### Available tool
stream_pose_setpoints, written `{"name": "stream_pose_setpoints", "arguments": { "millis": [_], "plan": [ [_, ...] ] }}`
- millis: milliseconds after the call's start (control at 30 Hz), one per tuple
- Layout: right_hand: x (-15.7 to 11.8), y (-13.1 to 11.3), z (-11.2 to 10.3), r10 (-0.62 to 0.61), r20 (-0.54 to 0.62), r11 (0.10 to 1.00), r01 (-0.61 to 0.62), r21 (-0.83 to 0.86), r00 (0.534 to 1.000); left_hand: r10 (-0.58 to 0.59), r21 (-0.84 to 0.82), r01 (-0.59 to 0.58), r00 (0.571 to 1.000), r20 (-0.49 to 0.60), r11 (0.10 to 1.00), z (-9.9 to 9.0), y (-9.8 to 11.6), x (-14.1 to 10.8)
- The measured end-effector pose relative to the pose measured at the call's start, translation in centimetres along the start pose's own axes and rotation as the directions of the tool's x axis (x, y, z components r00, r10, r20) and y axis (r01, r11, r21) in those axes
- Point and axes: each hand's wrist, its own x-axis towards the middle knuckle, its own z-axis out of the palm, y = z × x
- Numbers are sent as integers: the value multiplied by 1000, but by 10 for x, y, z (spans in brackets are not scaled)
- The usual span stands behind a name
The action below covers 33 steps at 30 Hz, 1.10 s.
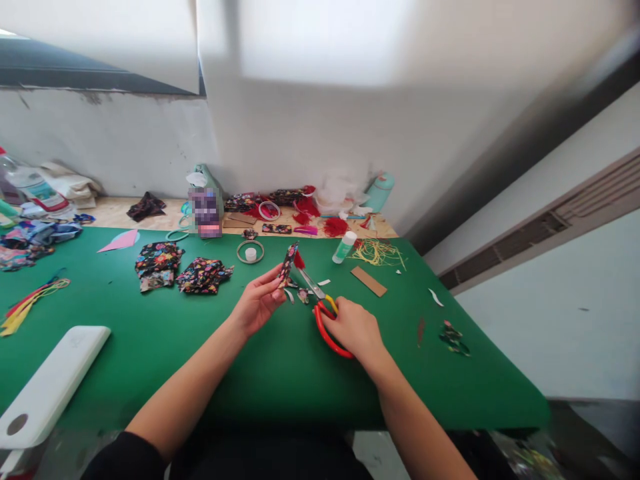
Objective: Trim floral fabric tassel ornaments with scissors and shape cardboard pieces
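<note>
Between its fingers and thumb, my left hand (259, 300) holds up a narrow strip of dark floral fabric (287, 265). A red tuft (299, 260) shows at the strip's right side. My right hand (356, 328) grips the scissors (334, 339), which have red and yellow handles. Their blades point up and left, towards the strip and the tuft; whether they touch the fabric cannot be made out. Small fabric and white scraps (303, 295) lie on the green table (280, 393) just behind the hands.
Floral fabric piles (204, 275) lie left of the hands. Behind them are a ring (251, 252) around a white cap, a glue stick (345, 247) and a bottle (207, 207). A cardboard strip (369, 281) lies at right, a white device (55, 387) at front left.
</note>
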Motion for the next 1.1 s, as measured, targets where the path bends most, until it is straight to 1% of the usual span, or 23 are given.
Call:
{"name": "stream_pose_setpoints", "arguments": {
  "millis": [133, 267, 433, 467, 500, 533, 567, 600, 633, 667, 700, 733, 767, 800, 833, 867, 900, 933, 1033, 1100],
  "plan": [
    [-1, -3, 5, -27, 1, 999, 27, -19, 1000, -3, -9, 3, 1000, -9, 1000, 0, 0, 0],
    [-3, -5, 3, -65, -24, 994, 63, -94, 998, -13, -5, 12, 1000, -5, 1000, 0, 0, 0],
    [-7, -9, -8, -195, -30, 952, 182, -245, 980, -22, 26, 22, 1000, 10, 999, 1, 0, 0],
    [-7, -9, -11, -232, -43, 939, 212, -270, 972, -25, 41, 25, 1000, 2, 999, 1, 0, 0],
    [-7, -9, -15, -274, -82, 928, 241, -286, 958, -25, 59, 26, 1000, -9, 998, 2, 0, 0],
    [-6, -9, -19, -319, -154, 920, 266, -287, 935, -22, 77, 23, 1000, -23, 997, 2, 0, 0],
    [-4, -9, -23, -366, -257, 914, 294, -278, 894, -13, 95, 17, 999, -37, 995, 3, -1, 0],
    [-1, -10, -27, -409, -388, 908, 327, -260, 826, -4, 113, 9, 999, -50, 994, 3, -1, -1],
    [3, -11, -31, -439, -523, 898, 366, -244, 730, 7, 130, 1, 998, -63, 992, 3, -1, -1],
    [7, -13, -33, -471, -627, 875, 421, -240, 620, 16, 144, -5, 997, -74, 990, 4, -1, -1],
    [12, -14, -34, -513, -691, 831, 495, -252, 510, 20, 157, -7, 996, -83, 988, 4, -1, -1],
    [17, -17, -33, -563, -715, 770, 577, -273, 414, 20, 168, -5, 996, -89, 986, 4, -1, -1],
    [21, -19, -29, -603, -722, 706, 648, -286, 339, 15, 179, 1, 996, -90, 984, 5, -1, -1],
    [25, -21, -24, -628, -724, 650, 705, -285, 287, 9, 188, 8, 996, -86, 982, 5, -1, -2],
    [27, -23, -18, -622, -736, 622, 740, -256, 268, 3, 196, 13, 997, -78, 981, 5, -1, -2],
    [28, -24, -11, -605, -749, 611, 761, -221, 269, 2, 200, 11, 998, -68, 980, 5, -1, -2],
    [28, -25, -4, -581, -763, 616, 765, -186, 283, 11, 203, 2, 998, -58, 979, 4, -1, -1],
    [26, -26, 2, -557, -770, 635, 758, -153, 311, 29, 211, -18, 998, -49, 977, 3, -2, -1],
    [21, -26, 13, -513, -776, 676, 730, -103, 367, 159, 310, -136, 986, -51, 941, -1, -4, 0],
    [17, -26, 16, -493, -783, 686, 723, -82, 379, 239, 406, -198, 970, -53, 892, -3, -6, 0]
  ]
}}
